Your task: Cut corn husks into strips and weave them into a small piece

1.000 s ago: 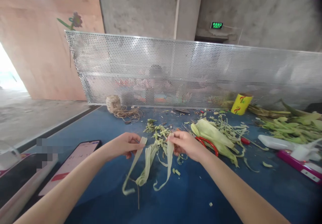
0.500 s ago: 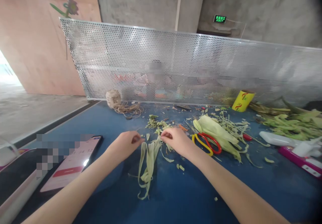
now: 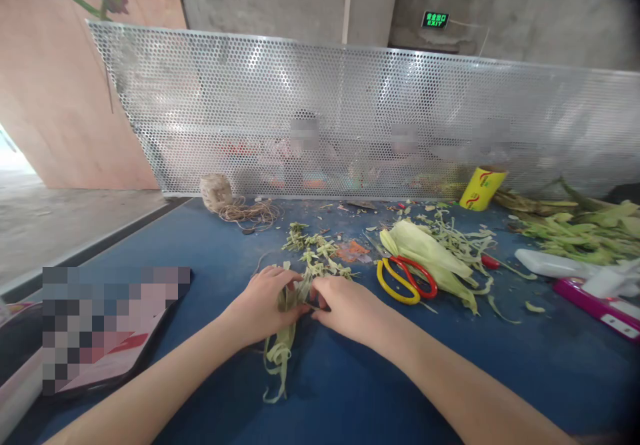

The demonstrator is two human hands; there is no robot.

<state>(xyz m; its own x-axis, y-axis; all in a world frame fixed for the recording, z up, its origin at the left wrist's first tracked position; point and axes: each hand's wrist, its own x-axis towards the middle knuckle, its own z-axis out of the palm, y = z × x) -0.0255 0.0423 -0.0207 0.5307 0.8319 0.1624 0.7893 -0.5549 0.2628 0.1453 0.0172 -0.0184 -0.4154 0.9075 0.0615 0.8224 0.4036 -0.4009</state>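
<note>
My left hand (image 3: 263,306) and my right hand (image 3: 346,307) meet over a bunch of pale green husk strips (image 3: 281,345) lying on the blue table (image 3: 350,391). Both hands have fingers closed round the upper ends of the strips, pressing them down on the table. The loose lower ends trail toward me. Small green husk scraps (image 3: 313,248) lie just beyond my fingers.
Yellow and red scissors (image 3: 405,278) lie right of my hands beside a husked corn ear (image 3: 425,251). A twine ball (image 3: 216,190) sits at the back left, a yellow roll (image 3: 481,189) at the back right. A phone (image 3: 107,328) lies left. People sit behind the perforated metal screen (image 3: 320,111).
My hands came together from apart and lowered the strips onto the table. The separate hanging strips are now gathered into one bunch under both hands.
</note>
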